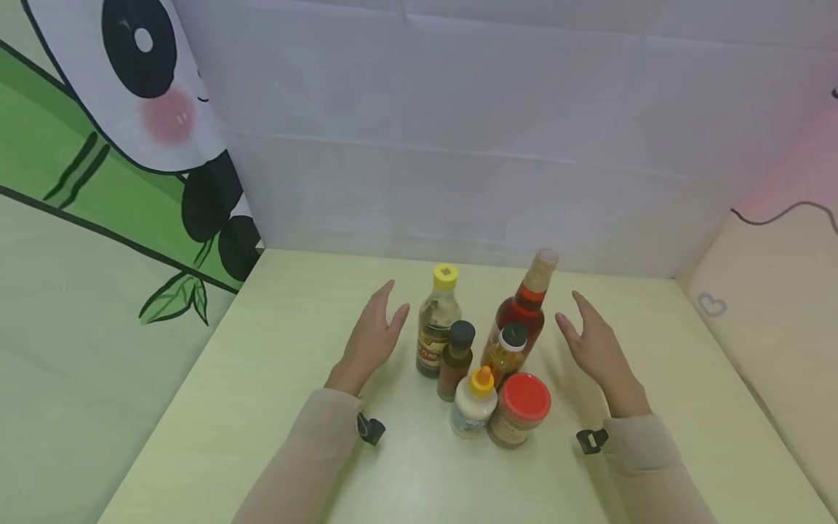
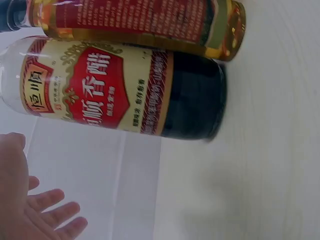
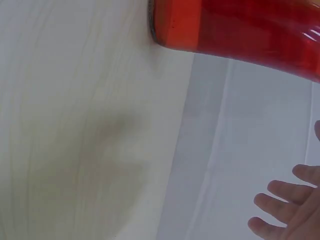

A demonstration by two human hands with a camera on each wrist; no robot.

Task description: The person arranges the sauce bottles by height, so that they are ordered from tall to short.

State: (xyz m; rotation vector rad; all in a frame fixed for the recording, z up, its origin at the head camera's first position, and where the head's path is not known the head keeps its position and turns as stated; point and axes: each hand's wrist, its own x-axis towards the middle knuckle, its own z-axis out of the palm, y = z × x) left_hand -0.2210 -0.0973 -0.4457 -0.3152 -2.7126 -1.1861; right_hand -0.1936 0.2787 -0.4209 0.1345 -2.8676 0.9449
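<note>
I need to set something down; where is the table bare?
Left of the left hand, right of the right hand, and between the sleeves, in front of the red-lidded jar. Crowded between the hands: five bottles and the jar cluster.

"恒顺" and "恒顺香醋" are printed on the cream-and-red label [image 2: 95, 87] of the dark bottle [image 2: 195, 95]; small characters on the amber bottle [image 2: 142, 22] cannot be made out.

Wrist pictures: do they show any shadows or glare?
Right wrist view: a soft-edged shadow on the table, small white glints on the red bottle; left wrist view: a fainter shadow on the table, while the dark bottle's large label characters look fairly sharp.
</note>
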